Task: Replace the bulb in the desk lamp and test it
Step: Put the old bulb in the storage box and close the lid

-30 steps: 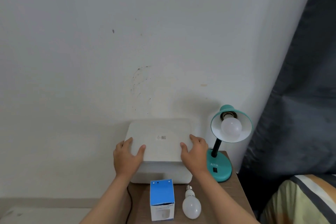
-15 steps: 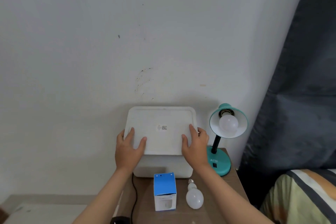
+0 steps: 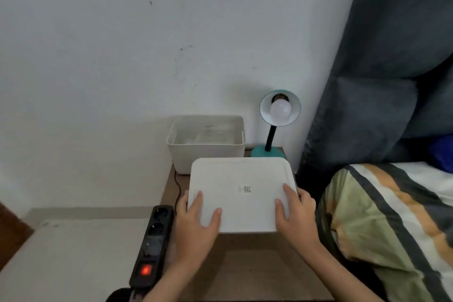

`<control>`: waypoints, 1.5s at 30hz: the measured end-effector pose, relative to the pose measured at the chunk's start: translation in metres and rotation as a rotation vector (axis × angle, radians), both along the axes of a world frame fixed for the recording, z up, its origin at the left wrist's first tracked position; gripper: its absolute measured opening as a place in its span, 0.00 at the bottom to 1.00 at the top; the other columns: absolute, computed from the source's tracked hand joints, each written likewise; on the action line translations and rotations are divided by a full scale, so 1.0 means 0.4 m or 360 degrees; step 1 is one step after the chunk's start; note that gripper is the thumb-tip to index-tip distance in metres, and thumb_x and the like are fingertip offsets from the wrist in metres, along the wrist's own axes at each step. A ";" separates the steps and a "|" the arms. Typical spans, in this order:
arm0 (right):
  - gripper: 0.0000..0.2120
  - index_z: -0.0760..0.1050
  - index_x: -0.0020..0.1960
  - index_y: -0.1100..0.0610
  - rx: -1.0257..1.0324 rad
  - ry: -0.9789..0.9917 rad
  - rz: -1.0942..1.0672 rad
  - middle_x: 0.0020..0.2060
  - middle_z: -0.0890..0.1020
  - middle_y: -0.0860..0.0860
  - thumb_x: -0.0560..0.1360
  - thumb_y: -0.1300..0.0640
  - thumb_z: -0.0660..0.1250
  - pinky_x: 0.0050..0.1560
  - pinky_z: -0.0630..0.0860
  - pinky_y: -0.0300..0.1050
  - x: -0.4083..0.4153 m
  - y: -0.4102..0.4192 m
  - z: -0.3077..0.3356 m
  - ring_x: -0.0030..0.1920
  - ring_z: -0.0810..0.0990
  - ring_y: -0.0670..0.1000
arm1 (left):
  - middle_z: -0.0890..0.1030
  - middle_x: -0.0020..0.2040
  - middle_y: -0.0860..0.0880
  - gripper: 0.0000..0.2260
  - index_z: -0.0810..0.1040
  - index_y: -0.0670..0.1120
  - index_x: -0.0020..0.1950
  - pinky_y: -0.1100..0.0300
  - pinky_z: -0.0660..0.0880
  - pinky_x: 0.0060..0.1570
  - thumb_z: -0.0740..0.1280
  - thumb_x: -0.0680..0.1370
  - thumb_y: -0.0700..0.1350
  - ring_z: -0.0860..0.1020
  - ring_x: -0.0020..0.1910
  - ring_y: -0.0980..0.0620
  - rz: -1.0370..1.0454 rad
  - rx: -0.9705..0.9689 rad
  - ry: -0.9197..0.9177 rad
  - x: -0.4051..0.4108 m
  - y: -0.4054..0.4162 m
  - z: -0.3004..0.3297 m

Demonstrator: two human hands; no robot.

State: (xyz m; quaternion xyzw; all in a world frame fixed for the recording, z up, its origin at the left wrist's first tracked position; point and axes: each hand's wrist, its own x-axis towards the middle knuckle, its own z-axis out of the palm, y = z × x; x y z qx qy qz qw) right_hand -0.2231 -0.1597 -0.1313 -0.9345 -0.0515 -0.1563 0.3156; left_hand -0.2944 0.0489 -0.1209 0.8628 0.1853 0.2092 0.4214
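A teal desk lamp stands at the back right of the brown bedside table, with a white bulb in its shade. My left hand and my right hand both grip the white lid, held flat above the table in front of the white storage box. The box stands uncovered against the wall. The lid hides the spare bulb and the blue bulb carton seen earlier.
A black power strip with a lit red switch lies along the table's left edge, its cable running back past the box. A striped pillow and a dark padded headboard lie to the right. The white wall is close behind.
Both hands lifted the lid off the white box and drew it toward me over the table. The box is now uncovered, and the lid covers the spare bulb and carton.
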 end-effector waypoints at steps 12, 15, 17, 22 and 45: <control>0.22 0.71 0.64 0.60 -0.0247 0.0494 -0.0159 0.58 0.75 0.63 0.74 0.50 0.61 0.56 0.72 0.58 -0.182 -0.137 -0.213 0.55 0.70 0.65 | 0.51 0.76 0.39 0.30 0.63 0.42 0.71 0.54 0.59 0.71 0.66 0.74 0.55 0.55 0.75 0.41 -0.0247 0.0018 0.0566 -0.154 -0.136 -0.208; 0.21 0.74 0.61 0.61 -0.0346 0.0425 -0.0164 0.58 0.75 0.65 0.71 0.51 0.63 0.54 0.73 0.60 -0.186 -0.129 -0.246 0.53 0.72 0.66 | 0.50 0.77 0.39 0.30 0.63 0.42 0.71 0.51 0.57 0.72 0.65 0.74 0.55 0.55 0.74 0.40 -0.0281 0.0137 0.0609 -0.152 -0.133 -0.230; 0.20 0.74 0.60 0.60 -0.0375 0.0398 -0.0208 0.60 0.73 0.65 0.71 0.53 0.67 0.56 0.72 0.61 -0.181 -0.118 -0.243 0.55 0.70 0.67 | 0.51 0.76 0.38 0.28 0.64 0.42 0.70 0.49 0.57 0.72 0.65 0.74 0.54 0.55 0.73 0.38 -0.0266 0.0174 0.0602 -0.146 -0.133 -0.231; 0.21 0.75 0.60 0.60 -0.0214 0.0221 -0.0086 0.59 0.75 0.62 0.70 0.52 0.63 0.60 0.70 0.59 -0.128 -0.043 -0.201 0.58 0.71 0.64 | 0.56 0.76 0.41 0.26 0.67 0.43 0.69 0.50 0.62 0.70 0.67 0.74 0.50 0.57 0.73 0.41 -0.0214 0.0096 0.0412 -0.092 -0.091 -0.206; 0.22 0.69 0.61 0.50 0.0331 0.0370 0.0305 0.56 0.68 0.51 0.70 0.50 0.71 0.49 0.76 0.41 0.192 0.244 -0.176 0.51 0.76 0.51 | 0.55 0.75 0.39 0.39 0.53 0.39 0.73 0.44 0.62 0.69 0.66 0.73 0.58 0.54 0.74 0.39 0.0253 0.0159 0.0124 0.456 0.260 0.035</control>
